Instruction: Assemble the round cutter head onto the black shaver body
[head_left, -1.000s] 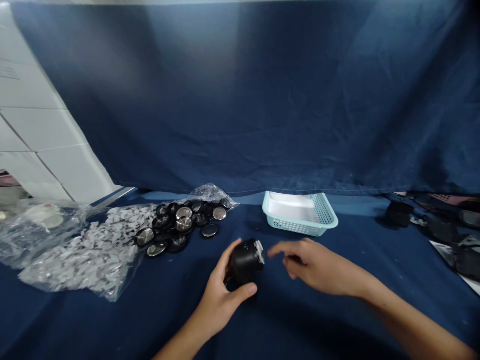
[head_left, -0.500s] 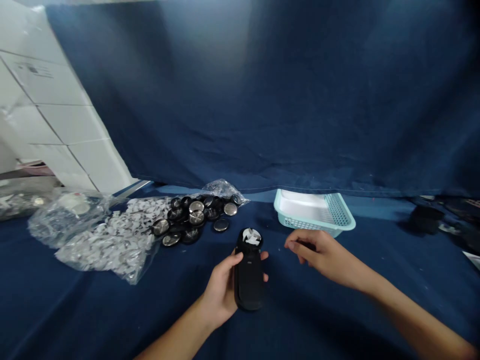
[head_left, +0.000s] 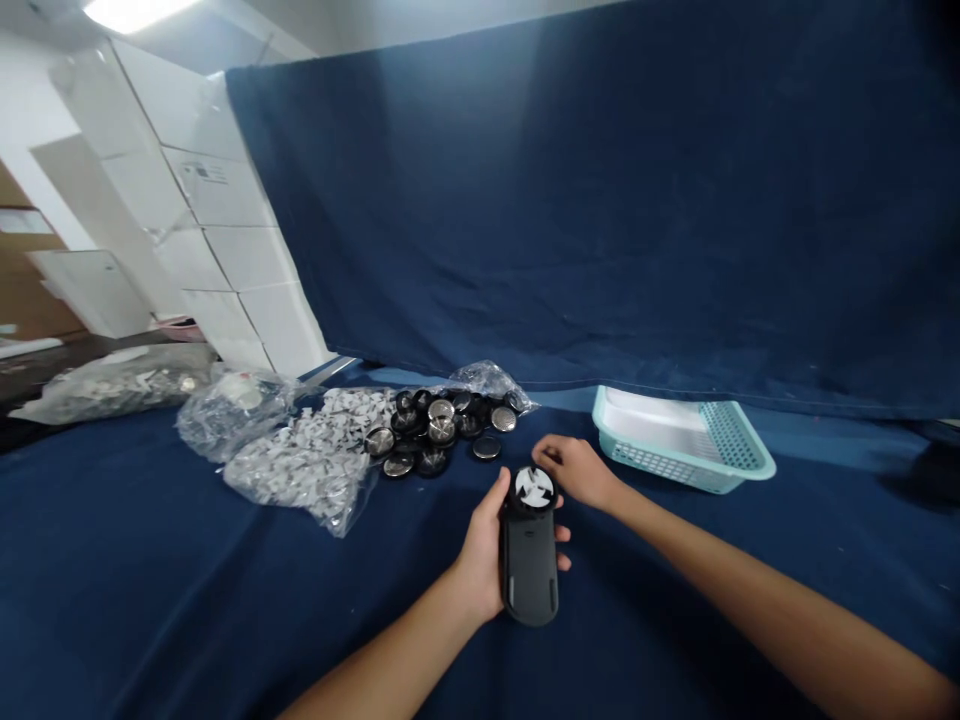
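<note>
One black device point(head_left: 531, 570) is held over the blue cloth point(head_left: 300, 600) by the left hand point(head_left: 481, 560), its white insert point(head_left: 534, 488) now closely approached by the curled right hand point(head_left: 576, 470), contents untellable, so work seems centred there.

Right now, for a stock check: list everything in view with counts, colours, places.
device: one, dark grey, front centre
insert: one, white, device's top end
basket: one, pale blue, right of centre
liner: one, white, inside basket
discs: over ten, black and silvery, left of basket
pieces: many, pale grey, left of discs
bags: several, clear, around pieces, farther left
cloth: one, blue, underneath
curtain: one, blue, behind
boxes: several, white and brown, back left
pink item: one, beside boxes
lamp: one, white, top left
dark items: uncounted, black, right edge
left hand: one, around device
right hand: one, near insert
</note>
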